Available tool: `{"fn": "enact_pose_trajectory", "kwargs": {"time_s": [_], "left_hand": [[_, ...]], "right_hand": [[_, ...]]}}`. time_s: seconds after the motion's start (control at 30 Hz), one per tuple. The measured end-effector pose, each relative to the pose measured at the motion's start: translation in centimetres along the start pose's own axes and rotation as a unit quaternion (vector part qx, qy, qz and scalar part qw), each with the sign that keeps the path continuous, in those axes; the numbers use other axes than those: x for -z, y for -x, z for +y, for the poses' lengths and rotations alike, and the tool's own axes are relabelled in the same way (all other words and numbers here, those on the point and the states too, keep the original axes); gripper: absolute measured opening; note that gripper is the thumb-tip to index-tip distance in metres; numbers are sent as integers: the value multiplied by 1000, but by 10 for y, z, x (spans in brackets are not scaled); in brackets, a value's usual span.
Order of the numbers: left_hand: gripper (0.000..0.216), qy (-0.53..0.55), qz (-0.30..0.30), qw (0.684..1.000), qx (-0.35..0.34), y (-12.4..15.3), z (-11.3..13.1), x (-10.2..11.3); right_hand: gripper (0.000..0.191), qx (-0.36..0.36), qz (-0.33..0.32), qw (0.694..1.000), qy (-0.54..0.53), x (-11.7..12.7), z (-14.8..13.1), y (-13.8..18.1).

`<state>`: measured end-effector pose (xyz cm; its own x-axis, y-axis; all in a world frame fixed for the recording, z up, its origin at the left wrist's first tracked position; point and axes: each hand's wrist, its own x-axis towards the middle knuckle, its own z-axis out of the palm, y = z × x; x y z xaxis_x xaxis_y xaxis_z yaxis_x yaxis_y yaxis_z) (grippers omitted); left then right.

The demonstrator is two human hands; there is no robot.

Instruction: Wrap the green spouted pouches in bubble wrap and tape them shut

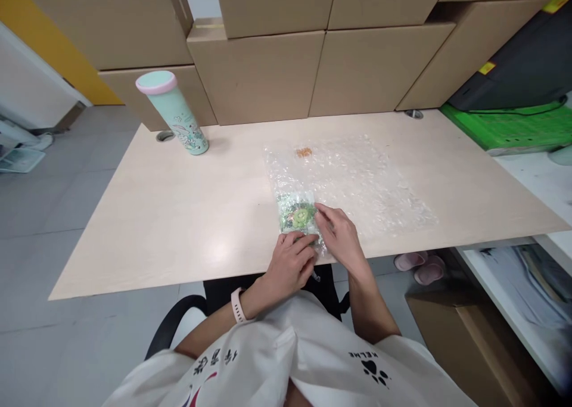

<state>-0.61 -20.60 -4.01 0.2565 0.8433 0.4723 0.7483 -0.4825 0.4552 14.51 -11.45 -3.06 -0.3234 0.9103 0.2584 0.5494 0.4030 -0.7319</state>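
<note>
Head view: the near corner of a sheet of bubble wrap [357,180] is gripped by both hands at the front edge of the table [179,216]. The left hand [292,264] is curled closed on the wrap from below, its fingertips pressed against the lower edge of a small green item [298,216] that is enclosed in the folded plastic. The right hand [342,240] is set just beside it on the right, with thumb and fingers pinched on the wrap at the item's right edge. The two hands are nearly touching. Whether the item itself is touched through the plastic cannot be told.

The rest of the sheet is spread flat across the middle of the table, away from the person. A small orange piece [304,152] is seen near the sheet's far left corner, well apart from the hands. A pale watch [236,305] is worn on the left wrist.

Further out, a mint tumbler [172,112] with a pink lid is stood upright at the far left of the table. Cardboard boxes [277,67] are stacked along the back edge. A green crate [513,127] is placed to the right, with a black case [522,67] on it. Pink slippers [420,263] are visible on the floor under the table.
</note>
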Motion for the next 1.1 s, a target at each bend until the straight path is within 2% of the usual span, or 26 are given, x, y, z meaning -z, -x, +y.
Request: {"fn": "enact_pose_trajectory", "kwargs": {"time_s": [0.2, 0.33, 0.47, 0.53, 0.63, 0.73, 0.8, 0.87, 0.93, 0.97, 1.03, 1.1], "left_hand": [[13, 14, -7, 1000, 8, -1, 0, 1], [11, 26, 2, 1000, 0, 0, -1, 2], [13, 50, 11, 999, -11, 2, 0, 2], [17, 51, 40, 998, 15, 3, 1, 3], [40, 93, 84, 986, 109, 5, 1, 5], [65, 245, 86, 941, 216, 6, 1, 11], [72, 385, 93, 876, 277, 7, 3, 15], [71, 503, 102, 792, 330, 8, 5, 19], [71, 572, 96, 722, 379, 9, 7, 22], [73, 590, 91, 699, 395, 10, 8, 24], [78, 607, 96, 681, 397, 10, 8, 27], [82, 603, 115, 705, 356, 10, 7, 31]], "right_hand": [[32, -96, 14, 992, -87, -14, 6, -13], [27, -88, 38, 993, -70, -18, 7, -16], [21, -79, 89, 992, -37, -21, 7, -16], [18, -75, 104, 992, 0, -23, 8, -16], [16, -61, 114, 990, 49, -27, 9, -17], [15, -42, 131, 985, 107, -30, 6, -17], [14, -22, 148, 975, 163, -30, 2, -15], [14, 6, 157, 965, 208, -28, 0, -14], [19, 29, 140, 966, 214, -24, -1, -14], [21, 36, 123, 971, 202, -22, -1, -13], [25, 48, 77, 984, 154, -18, -2, -12], [25, 59, 28, 995, 81, -16, -6, -9]]}}
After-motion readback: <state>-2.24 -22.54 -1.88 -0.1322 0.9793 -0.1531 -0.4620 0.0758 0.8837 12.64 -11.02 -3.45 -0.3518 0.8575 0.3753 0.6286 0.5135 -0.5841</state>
